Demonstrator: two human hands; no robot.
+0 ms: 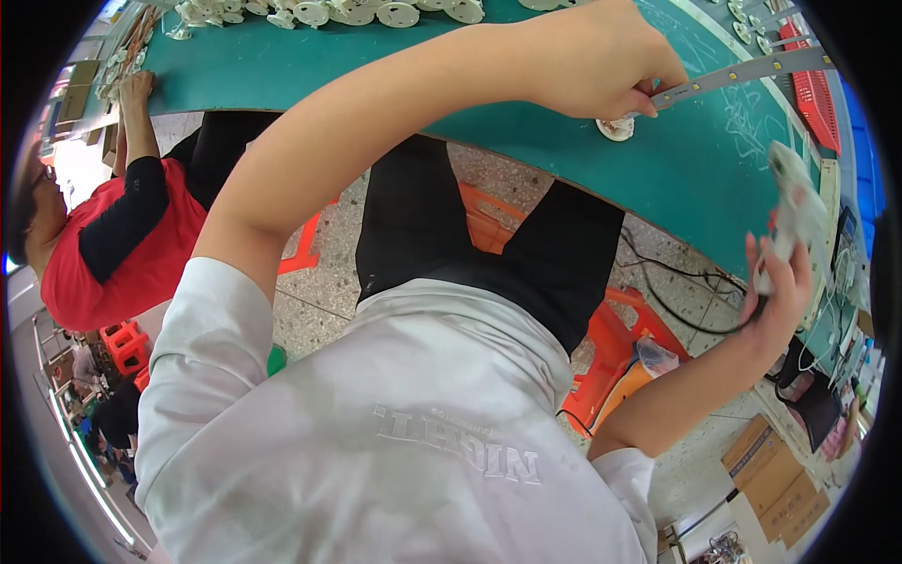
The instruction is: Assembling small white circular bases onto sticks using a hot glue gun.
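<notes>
My left hand (615,61) reaches across the green-topped table, its fingers pinching the near end of a pale, narrow LED strip (733,77) dotted with small yellow chips. From there the strip runs off to the far right. Just under those fingertips a white round part (615,128) sits on the table, partly hidden by them. At the right edge of the table my right hand (785,277) grips the handle of what looks like a white glue gun (797,202), raised and tilted up. A black cord (691,326) hangs from its handle.
White round parts (399,14) crowd the table's far edge. A red plastic basket (816,99) stands at the far right. On the left, a co-worker in red (122,249) sits at the same table (282,70). Orange stools (615,343) and cardboard boxes (775,479) are on the floor.
</notes>
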